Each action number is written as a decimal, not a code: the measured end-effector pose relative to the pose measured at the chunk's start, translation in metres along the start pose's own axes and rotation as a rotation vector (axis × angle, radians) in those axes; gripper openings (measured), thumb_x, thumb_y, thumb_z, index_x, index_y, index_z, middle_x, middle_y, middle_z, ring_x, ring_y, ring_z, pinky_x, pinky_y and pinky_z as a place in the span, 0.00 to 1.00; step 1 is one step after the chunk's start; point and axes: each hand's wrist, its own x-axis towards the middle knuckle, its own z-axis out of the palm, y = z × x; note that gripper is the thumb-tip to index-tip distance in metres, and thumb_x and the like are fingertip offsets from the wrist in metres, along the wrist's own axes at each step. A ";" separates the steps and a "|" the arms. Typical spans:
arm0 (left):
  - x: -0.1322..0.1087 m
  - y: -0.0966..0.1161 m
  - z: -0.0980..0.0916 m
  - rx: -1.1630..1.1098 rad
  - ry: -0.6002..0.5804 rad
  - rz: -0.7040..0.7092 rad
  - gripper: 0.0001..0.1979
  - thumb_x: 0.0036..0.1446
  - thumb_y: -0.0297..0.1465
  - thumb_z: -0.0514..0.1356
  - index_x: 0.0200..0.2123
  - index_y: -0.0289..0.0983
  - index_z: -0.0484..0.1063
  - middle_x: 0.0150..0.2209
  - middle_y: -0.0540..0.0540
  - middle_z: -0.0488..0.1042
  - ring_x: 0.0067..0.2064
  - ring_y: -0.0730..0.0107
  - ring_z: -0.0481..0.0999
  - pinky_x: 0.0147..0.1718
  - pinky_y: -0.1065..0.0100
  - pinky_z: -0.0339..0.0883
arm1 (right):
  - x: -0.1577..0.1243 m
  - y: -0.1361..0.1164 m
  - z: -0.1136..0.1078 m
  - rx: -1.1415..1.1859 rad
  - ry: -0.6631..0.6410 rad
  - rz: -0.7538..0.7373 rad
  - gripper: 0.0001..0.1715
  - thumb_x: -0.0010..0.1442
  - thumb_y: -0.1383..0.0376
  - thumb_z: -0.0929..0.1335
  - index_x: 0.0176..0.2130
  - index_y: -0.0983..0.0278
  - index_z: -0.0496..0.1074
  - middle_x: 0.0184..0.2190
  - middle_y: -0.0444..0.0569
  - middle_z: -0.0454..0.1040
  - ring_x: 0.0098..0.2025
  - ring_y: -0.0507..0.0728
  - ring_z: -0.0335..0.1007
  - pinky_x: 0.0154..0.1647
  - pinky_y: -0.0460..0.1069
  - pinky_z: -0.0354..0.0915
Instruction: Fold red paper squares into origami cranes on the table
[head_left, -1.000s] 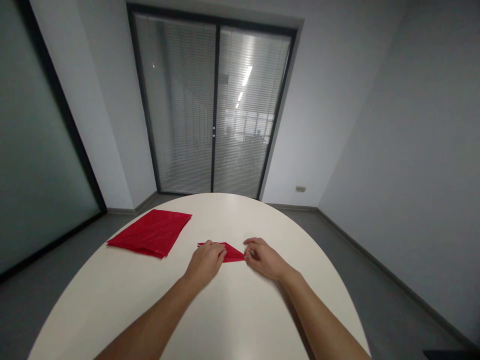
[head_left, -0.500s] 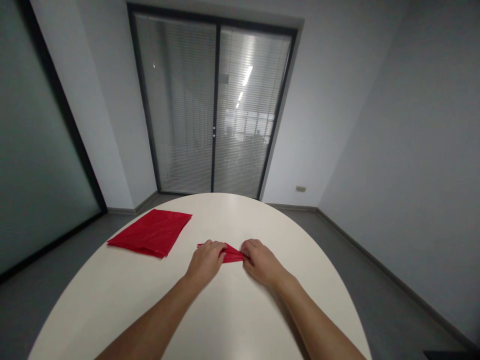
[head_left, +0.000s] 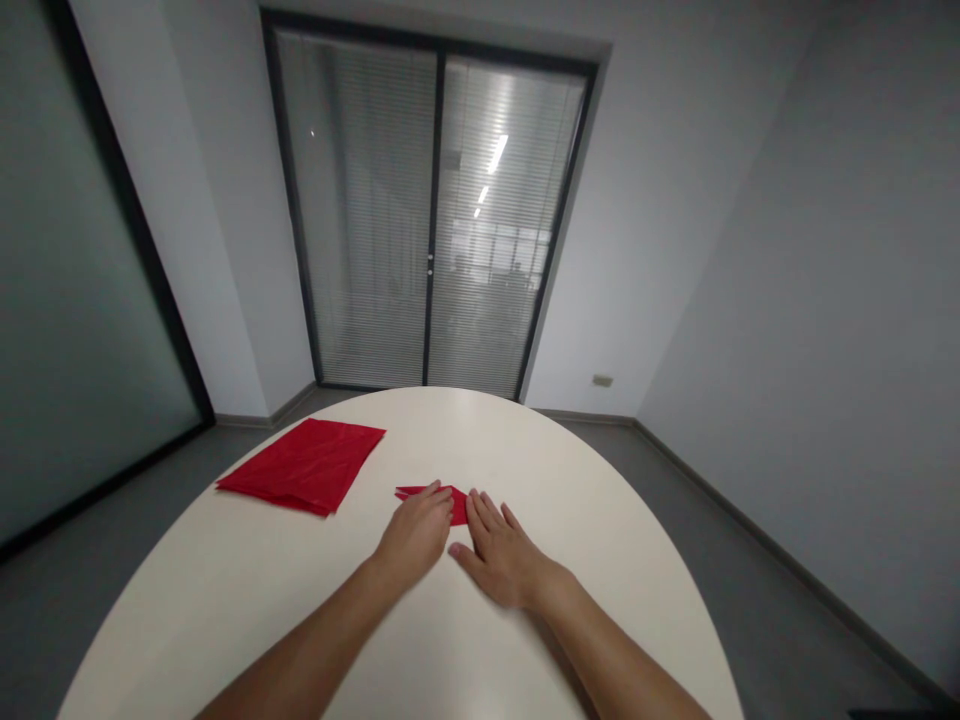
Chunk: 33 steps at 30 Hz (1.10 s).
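A small folded piece of red paper (head_left: 458, 508) lies near the middle of the white round table (head_left: 450, 420), its narrow split tips pointing left. My left hand (head_left: 418, 528) is curled over its left part, fingers bent and pressed on it. Flat on the table, my right hand (head_left: 501, 552) has its fingers stretched out and its thumb spread, with fingertips over the right end of the red paper. That end is hidden beneath the fingers.
Several layers of larger red paper (head_left: 307, 467) lie at the table's left far edge. Beyond the table stand glass doors (head_left: 431, 220) with blinds, grey walls and a small wall socket (head_left: 602, 381).
My right hand has opened from a pinch on the right end of the small red paper and now lies flat over that end. My left hand has barely moved.
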 end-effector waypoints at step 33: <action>-0.007 -0.014 0.000 -0.100 -0.022 -0.037 0.24 0.65 0.31 0.51 0.62 0.32 0.65 0.64 0.36 0.65 0.65 0.57 0.65 0.64 0.55 0.58 | 0.011 0.021 -0.001 -0.053 0.189 -0.107 0.32 0.67 0.63 0.57 0.68 0.68 0.57 0.69 0.57 0.55 0.71 0.63 0.48 0.70 0.61 0.47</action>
